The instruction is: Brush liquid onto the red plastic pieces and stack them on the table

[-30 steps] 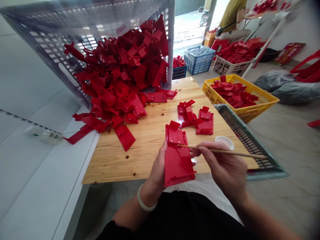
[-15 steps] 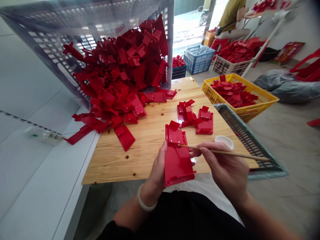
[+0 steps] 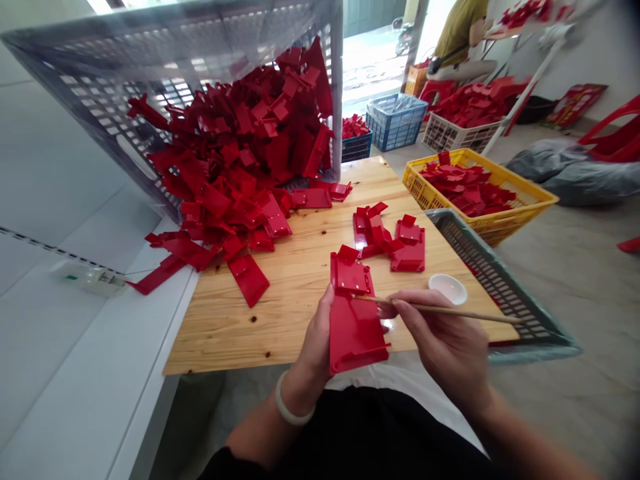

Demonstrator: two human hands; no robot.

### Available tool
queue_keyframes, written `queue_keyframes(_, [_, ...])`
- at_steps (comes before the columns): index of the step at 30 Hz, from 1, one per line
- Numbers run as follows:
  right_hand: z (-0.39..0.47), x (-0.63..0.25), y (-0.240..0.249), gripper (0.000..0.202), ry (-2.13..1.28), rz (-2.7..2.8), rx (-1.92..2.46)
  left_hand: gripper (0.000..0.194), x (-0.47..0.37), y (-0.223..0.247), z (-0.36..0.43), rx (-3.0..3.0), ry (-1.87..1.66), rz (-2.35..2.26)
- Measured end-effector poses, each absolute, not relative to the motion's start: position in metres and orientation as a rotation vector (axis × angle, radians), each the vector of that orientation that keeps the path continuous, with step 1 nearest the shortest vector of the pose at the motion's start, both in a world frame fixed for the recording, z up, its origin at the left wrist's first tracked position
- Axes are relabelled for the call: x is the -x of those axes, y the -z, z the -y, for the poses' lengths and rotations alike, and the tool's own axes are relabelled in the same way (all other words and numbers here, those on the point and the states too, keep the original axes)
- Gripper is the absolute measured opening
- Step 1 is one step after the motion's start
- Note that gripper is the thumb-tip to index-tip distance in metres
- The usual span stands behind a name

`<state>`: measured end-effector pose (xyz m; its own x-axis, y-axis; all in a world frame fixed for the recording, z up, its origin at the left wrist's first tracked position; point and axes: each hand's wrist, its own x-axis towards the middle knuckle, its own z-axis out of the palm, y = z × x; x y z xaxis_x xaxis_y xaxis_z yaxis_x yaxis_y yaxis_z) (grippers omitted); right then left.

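My left hand [image 3: 314, 345] grips a flat red plastic part [image 3: 354, 330] by its left edge, tilted up over the table's front edge. The part has a hinged-looking flap at its far end and small light dots along a raised strip. Pinched in my right hand [image 3: 443, 347] is a thin wooden stick, possibly a fine brush [image 3: 450, 309]. Its tip touches or hovers just over the part near the dots; which one I cannot tell. A small white dish [image 3: 448, 289] stands just beyond my right hand. Several similar red parts [image 3: 410, 245] lie past the held one.
A tipped grey crate [image 3: 336, 87] spills a heap of red parts [image 3: 250, 147] onto the wooden table [image 3: 300, 280]. Right of the table are a green-grey crate [image 3: 545, 333] and a yellow crate [image 3: 525, 197] of red parts. A person [image 3: 463, 33] sits further back.
The stick's tip has shifted slightly left and down along the held part. My right hand has moved a little to the left with it. My left hand keeps its hold.
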<state>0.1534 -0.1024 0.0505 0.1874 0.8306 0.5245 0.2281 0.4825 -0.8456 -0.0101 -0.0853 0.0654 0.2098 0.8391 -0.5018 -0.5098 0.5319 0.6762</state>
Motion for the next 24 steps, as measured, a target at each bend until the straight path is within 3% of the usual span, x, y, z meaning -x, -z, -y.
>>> queue_keyframes(9, [0.103, -0.188, -0.046, 0.010, -0.396, 1.128, 1.076, 0.047, -0.020, -0.015, -0.010, -0.791, -1.011, -0.973])
queue_keyframes(16, [0.110, -0.218, -0.041, 0.015, -0.300, 1.004, 1.220, 0.032, -0.073, -0.015, -0.103, -1.122, -0.997, -1.082])
queue_keyframes(20, [0.113, -0.237, -0.031, 0.025, -0.284, 0.963, 1.347, 0.031, -0.037, -0.012, -0.105, -1.300, -1.006, -1.294])
queue_keyframes(24, [0.110, -0.265, -0.018, 0.034, -0.326, 0.935, 1.475, 0.032, 0.052, -0.013, -0.076, -1.388, -1.026, -1.576])
